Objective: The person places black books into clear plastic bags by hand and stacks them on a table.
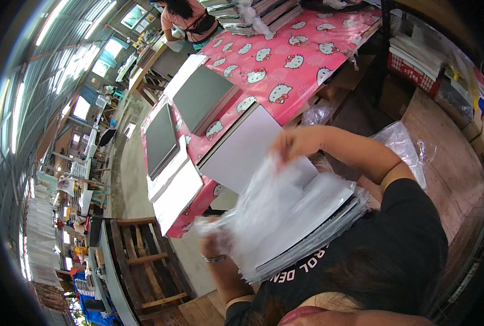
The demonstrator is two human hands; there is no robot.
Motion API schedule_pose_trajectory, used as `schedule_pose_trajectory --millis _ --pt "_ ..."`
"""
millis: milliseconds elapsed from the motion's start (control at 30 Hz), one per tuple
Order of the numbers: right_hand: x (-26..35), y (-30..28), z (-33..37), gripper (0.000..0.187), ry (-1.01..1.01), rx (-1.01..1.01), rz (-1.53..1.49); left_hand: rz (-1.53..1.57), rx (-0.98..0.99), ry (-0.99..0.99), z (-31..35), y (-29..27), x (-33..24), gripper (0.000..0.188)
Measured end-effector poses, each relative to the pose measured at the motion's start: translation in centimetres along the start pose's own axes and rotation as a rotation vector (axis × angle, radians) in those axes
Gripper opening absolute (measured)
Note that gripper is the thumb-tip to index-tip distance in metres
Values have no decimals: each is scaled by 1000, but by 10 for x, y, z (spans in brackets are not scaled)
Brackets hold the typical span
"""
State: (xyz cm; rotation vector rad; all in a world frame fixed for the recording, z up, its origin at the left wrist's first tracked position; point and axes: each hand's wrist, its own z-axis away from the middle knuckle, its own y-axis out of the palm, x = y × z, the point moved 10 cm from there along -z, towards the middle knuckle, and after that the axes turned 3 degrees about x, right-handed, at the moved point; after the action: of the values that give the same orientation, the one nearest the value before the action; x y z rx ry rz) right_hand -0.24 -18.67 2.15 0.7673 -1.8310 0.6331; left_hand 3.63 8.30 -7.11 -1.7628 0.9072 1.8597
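Observation:
A clear plastic sleeve [271, 204], blurred by motion, stretches between my two hands. My right hand [295, 144] is closed on its upper edge, close to a white board [247, 144]. Lower left, my left hand [214, 243], with a bracelet at the wrist, grips the sleeve's other side; its fingers are smeared. Below the sleeve, a thick stack of plastic-covered sheets [312, 236] lies against my black shirt. On the table just beyond are two dark grey boards, a larger one [203, 95] and a smaller one [161, 141], and white sheets [178, 193].
A pink patterned cloth covers the table [269, 73]; stacked bundles [258, 16] stand at its far end. Another person [187, 22] is beyond it. A red basket [410, 70] sits right, near loose plastic [399, 144]. A wooden pallet [147, 261] is at lower left.

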Motion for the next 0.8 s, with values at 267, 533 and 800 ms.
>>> schedule_pose_trajectory --millis 267,533,800 --pt "-36 -14 14 23 320 -30 -48 324 -236 198 -24 30 -67 30" --pt "-6 -49 21 18 -109 -375 -602 -65 -81 -93 -32 37 -8 34" --pt "-5 -109 31 46 8 -714 -51 27 -546 240 -76 -63 -37 44"
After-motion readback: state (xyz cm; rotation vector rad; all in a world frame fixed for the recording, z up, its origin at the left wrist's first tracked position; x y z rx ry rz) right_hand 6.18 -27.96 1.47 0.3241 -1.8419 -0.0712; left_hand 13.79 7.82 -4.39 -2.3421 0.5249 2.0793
